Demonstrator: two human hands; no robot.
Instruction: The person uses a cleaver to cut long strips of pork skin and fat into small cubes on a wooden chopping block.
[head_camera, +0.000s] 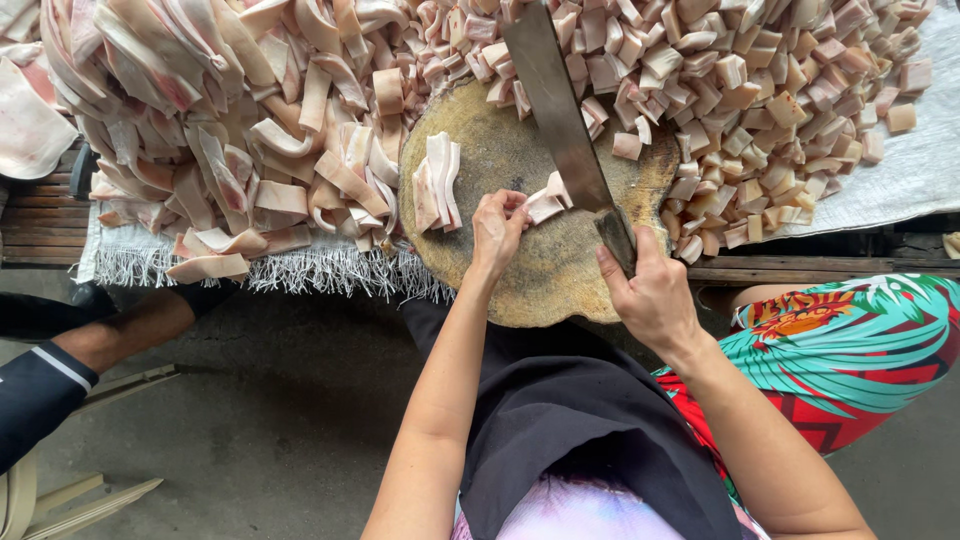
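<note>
The right hand (655, 295) is closed around the handle of a large cleaver (560, 115), whose blade runs away from the wrist across the round wooden chopping block (540, 280). The left hand (497, 230) pinches a strip of pork fat (546, 203) just beside the blade, fingers curled. The step in hand appears to be cutting the strip into pieces; the next stroke calls for fingertips kept back from the edge. More strips (438, 182) stand beyond the left hand. Uncut strips (230, 120) are heaped far left, cut cubes (760, 90) beyond the right hand, on white woven sacking (930, 160) over wooden slats. The floor is bare concrete.
</note>
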